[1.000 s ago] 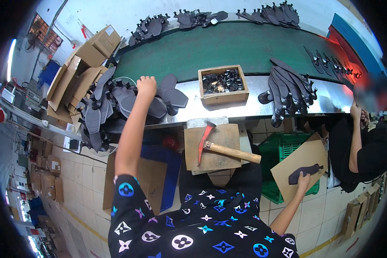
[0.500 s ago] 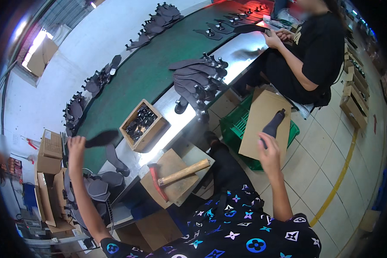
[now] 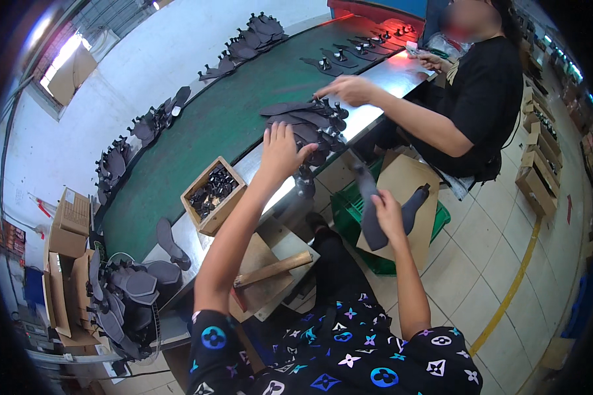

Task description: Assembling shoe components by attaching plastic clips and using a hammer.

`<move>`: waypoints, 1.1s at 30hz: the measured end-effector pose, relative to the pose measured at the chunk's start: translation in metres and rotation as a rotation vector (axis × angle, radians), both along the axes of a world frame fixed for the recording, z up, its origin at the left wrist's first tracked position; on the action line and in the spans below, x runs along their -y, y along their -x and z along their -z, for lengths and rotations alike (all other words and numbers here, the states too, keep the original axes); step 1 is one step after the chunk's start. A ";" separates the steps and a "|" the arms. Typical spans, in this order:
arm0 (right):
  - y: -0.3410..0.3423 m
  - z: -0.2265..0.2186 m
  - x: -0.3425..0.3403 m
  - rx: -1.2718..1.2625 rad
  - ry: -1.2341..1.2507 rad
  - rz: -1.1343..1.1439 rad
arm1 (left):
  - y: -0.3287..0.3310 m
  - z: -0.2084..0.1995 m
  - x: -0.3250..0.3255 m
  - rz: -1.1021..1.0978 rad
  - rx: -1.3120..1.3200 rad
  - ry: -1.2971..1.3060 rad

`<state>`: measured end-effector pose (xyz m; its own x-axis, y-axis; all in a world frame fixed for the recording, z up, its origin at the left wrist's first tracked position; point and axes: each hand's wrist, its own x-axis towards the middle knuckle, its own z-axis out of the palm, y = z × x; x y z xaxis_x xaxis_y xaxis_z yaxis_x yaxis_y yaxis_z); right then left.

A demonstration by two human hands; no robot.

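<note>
My left hand (image 3: 282,155) is open, fingers stretched and thumb apart, at the near edge of a pile of dark grey shoe soles (image 3: 290,109) with black knobbed fittings. Whether it touches them I cannot tell. My right hand (image 3: 388,214) grips a dark shoe sole (image 3: 373,227), its upper end smeared by motion. Just beside it, another sole with a black fitting (image 3: 415,203) lies on a cardboard sheet (image 3: 402,172) over a green crate (image 3: 346,217). Beneath my left forearm, a wooden-handled hammer (image 3: 276,268) rests on a board, its red head mostly hidden.
A co-worker's hand (image 3: 349,91) reaches over the pile from the right. A wooden box (image 3: 234,197) of small black parts stands on the metal edge of the green belt (image 3: 171,161). Loose soles (image 3: 135,283) are heaped at left; more line the belt's far side.
My left hand has let go of a dark sole and swung right to the pile. My right hand, previously empty above the cardboard, now holds a sole. The co-worker's arm has stretched toward the pile.
</note>
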<state>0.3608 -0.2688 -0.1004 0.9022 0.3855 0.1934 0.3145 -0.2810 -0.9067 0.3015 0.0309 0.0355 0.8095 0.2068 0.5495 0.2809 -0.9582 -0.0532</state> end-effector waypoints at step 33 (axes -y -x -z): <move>0.168 -0.098 -0.077 0.653 0.370 -0.898 | 0.292 -0.162 -0.002 -0.024 0.685 0.499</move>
<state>0.1928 -0.1917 -0.0026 0.0476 0.9638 0.2622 0.9101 0.0664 -0.4090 0.0094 0.0326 0.1971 0.3231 0.5683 0.7568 0.1173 -0.8175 0.5638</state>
